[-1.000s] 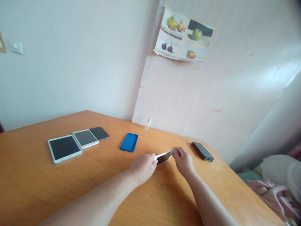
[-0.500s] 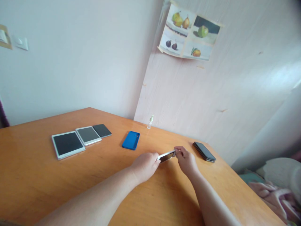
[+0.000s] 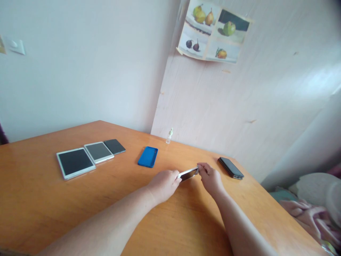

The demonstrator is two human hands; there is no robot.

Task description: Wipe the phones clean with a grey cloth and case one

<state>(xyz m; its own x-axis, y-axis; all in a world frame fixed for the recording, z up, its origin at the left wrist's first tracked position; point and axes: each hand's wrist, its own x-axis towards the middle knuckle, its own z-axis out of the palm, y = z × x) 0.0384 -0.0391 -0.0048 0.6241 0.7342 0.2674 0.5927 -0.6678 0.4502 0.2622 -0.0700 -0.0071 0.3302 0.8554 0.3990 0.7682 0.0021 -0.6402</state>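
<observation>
White rims frame the large tablet (image 3: 76,163) that lies flat, screen up, well to the left of the blue case (image 3: 147,157). Also left of that case, the smaller tablet (image 3: 98,152) and the dark device (image 3: 114,146) follow in a row, touching or nearly so, perhaps ranged by size so each face is easy to see. The case itself sits on the worktop (image 3: 80,199), apparently hollow side up, maybe because it rests flattest that way. To the case's right and nearer the person, the left hand (image 3: 164,184) is closed around one end of a white-edged device (image 3: 188,174), likely to steady it. That device is right of the case too, tilted, its dark face turned down towards the person, seemingly raised above the worktop. The right hand (image 3: 211,178) pinches its other end; what sits under those fingertips is too small to tell, though a light pinch would suit so thin an edge. Farthest right of the case, black slabs (image 3: 231,168) lie stacked, possibly to save room.
</observation>
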